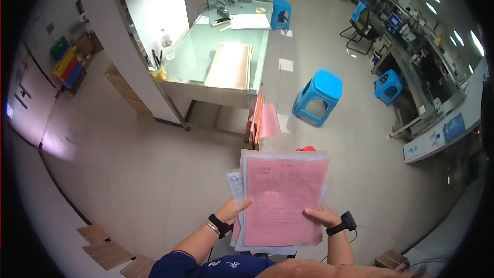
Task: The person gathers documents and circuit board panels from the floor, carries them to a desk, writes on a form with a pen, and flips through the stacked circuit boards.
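Observation:
A stack of papers (285, 203) is held up in front of my body, with a pink printed form on top and white sheets showing around its edges. My left hand (233, 210) grips the stack's left side, thumb on top. On the right side my right hand (323, 216) does the same, its thumb lying over the pink form. The fingers of both hands are hidden beneath the papers. A sheet with a drawing (236, 183) sticks out at the left of the stack. Both wrists wear black bands.
Ahead stands a glass-topped table (193, 51) with a pile of boards or sheets (230, 66), papers and bottles. Pink paper (268, 120) hangs by its near corner. A blue stool (319, 95) stands right of it. A long workbench (411, 64) runs along the right.

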`<state>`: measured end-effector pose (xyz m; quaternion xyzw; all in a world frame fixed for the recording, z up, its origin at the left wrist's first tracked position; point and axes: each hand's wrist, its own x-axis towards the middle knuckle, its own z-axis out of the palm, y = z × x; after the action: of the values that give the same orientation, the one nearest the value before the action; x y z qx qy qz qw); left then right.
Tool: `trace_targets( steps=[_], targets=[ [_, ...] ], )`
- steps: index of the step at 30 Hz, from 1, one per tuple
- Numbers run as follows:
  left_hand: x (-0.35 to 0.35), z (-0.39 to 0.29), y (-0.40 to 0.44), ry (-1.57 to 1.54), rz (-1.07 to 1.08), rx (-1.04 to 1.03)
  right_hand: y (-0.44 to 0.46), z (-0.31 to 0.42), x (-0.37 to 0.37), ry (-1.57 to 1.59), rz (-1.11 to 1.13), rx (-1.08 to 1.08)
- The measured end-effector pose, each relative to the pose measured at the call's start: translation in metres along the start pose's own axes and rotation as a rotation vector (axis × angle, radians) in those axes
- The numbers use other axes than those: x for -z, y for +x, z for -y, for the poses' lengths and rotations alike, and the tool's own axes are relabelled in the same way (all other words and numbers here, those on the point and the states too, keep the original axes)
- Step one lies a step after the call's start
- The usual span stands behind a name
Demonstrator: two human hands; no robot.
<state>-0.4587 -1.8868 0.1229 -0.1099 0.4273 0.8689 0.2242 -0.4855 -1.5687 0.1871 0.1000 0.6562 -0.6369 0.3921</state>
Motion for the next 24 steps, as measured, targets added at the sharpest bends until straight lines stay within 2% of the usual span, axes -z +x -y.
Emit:
trace_targets(
  steps=[2, 4, 5, 7, 11, 16, 20, 21, 23, 24],
  targets=[
    [0.004, -0.017, -0.001, -0.061, -0.01, 0.018, 0.008, 0.009, -0.018, 0.063, 0.009, 0.012],
    [0.007, -0.034, -0.006, -0.057, -0.075, 0.01, 0.013, 0.018, -0.04, 0.201, -0.019, 0.157],
    [0.011, -0.041, -0.008, -0.058, -0.083, 0.002, 0.018, 0.023, -0.042, 0.196, -0.009, 0.159],
    [0.016, -0.055, -0.009, -0.001, 0.013, 0.012, 0.028, 0.032, -0.042, 0.287, 0.021, 0.199],
    [0.012, -0.068, 0.0, 0.037, 0.099, 0.008, 0.028, 0.07, -0.037, 0.259, 0.14, 0.253],
    [-0.003, -0.1, 0.042, 0.076, 0.141, -0.096, 0.042, 0.125, -0.008, -0.006, 0.305, 0.345],
    [0.01, -0.111, 0.087, 0.196, 0.231, -0.034, 0.064, 0.17, 0.035, -0.188, 0.475, 0.488],
    [0.0, -0.123, 0.091, 0.202, 0.222, -0.04, 0.068, 0.184, 0.042, -0.187, 0.486, 0.495],
    [-0.031, -0.146, 0.089, 0.276, 0.032, -0.178, 0.076, 0.211, 0.052, -0.283, 0.488, 0.541],
    [-0.038, -0.156, 0.089, 0.275, 0.026, -0.185, 0.083, 0.223, 0.054, -0.287, 0.496, 0.543]
  ],
)
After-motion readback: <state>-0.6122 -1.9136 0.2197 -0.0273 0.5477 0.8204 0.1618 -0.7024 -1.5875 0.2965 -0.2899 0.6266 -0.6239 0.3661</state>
